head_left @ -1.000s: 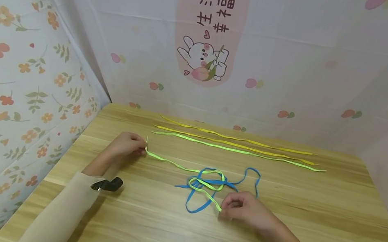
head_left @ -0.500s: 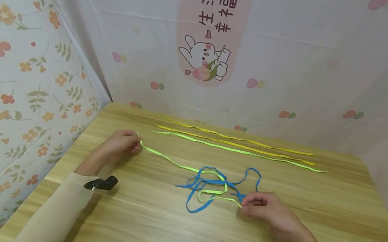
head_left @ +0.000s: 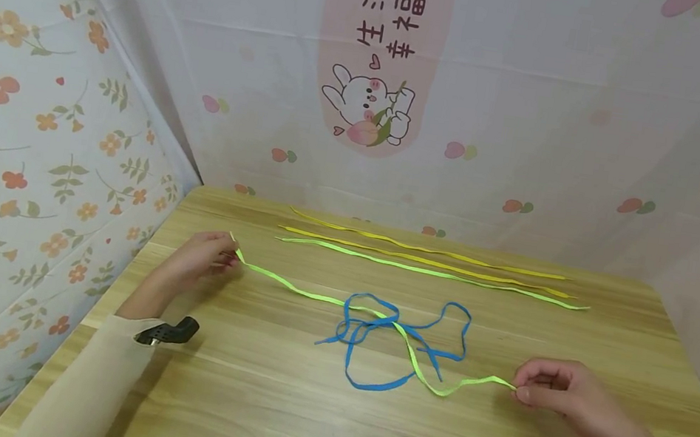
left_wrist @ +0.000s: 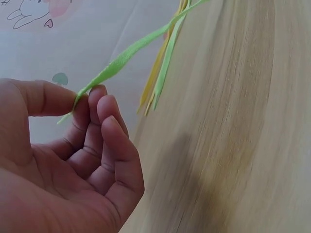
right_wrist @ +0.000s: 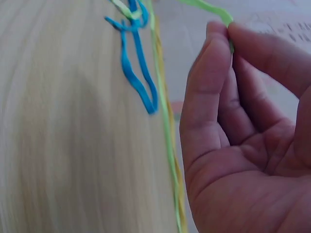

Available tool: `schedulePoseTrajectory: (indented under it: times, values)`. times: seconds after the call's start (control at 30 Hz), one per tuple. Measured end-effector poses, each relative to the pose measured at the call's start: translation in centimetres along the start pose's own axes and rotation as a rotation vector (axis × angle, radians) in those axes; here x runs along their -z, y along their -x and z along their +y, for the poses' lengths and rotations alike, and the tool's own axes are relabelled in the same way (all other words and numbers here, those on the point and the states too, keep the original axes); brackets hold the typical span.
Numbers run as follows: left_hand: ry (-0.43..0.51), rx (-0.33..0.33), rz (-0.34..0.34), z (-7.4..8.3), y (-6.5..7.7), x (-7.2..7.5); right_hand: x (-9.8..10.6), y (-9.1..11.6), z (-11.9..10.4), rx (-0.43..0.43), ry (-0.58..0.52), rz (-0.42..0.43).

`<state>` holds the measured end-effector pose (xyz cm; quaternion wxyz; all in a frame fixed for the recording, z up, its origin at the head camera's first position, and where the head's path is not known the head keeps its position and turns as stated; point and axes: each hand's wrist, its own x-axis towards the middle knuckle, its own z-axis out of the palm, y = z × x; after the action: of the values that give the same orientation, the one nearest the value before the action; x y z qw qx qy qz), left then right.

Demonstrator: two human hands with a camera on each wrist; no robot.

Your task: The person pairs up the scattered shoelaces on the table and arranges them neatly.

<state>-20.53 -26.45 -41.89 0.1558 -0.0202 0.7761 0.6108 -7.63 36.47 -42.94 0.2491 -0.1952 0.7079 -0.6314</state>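
A bright green shoelace [head_left: 296, 289] stretches between the two hands, sagging in the middle. My left hand [head_left: 202, 257] pinches it near one tip between thumb and finger; in the left wrist view that short tip pokes out below the thumb of the left hand [left_wrist: 82, 150]. At the other end, my right hand [head_left: 574, 395] pinches the lace between thumb and fingertips, as the right hand [right_wrist: 243, 111] also shows up close. Beneath the green lace's middle lies a loosely looped blue shoelace [head_left: 375, 386], crossed by the green one. Whether the two are interlaced I cannot tell.
Two yellow shoelaces [head_left: 387, 239] and a second green shoelace [head_left: 423, 269] lie nearly straight, side by side, along the back of the wooden table [head_left: 268, 416]. A printed curtain [head_left: 538, 125] hangs behind the table's far edge, and a floral cloth [head_left: 30, 151] hangs at the left.
My right hand has moved right, drawing its lace end out of the blue loops, so the green lace has straightened. My left hand has shifted slightly left. The blue loops have shifted a little.
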Motion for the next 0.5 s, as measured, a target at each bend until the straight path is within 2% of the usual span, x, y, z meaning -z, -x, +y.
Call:
schedulePoseTrajectory:
  times: [0.13, 0.27, 0.37, 0.5]
  values:
    - [0.013, -0.008, 0.003, 0.0, 0.3, 0.5, 1.8, 2.3, 0.0, 0.0, -0.02, -0.014]
    - [0.027, -0.016, 0.007, -0.2, 0.6, 1.1, 3.6, 4.5, 0.5, 0.058, -0.023, 0.021]
    - [0.031, -0.014, 0.008, -0.2, 0.7, 1.4, 4.9, 6.0, 0.7, 0.126, -0.015, 0.075]
    - [0.043, -0.004, 0.009, -0.3, 0.7, 1.7, 6.4, 7.4, 0.6, 0.276, -0.049, 0.156]
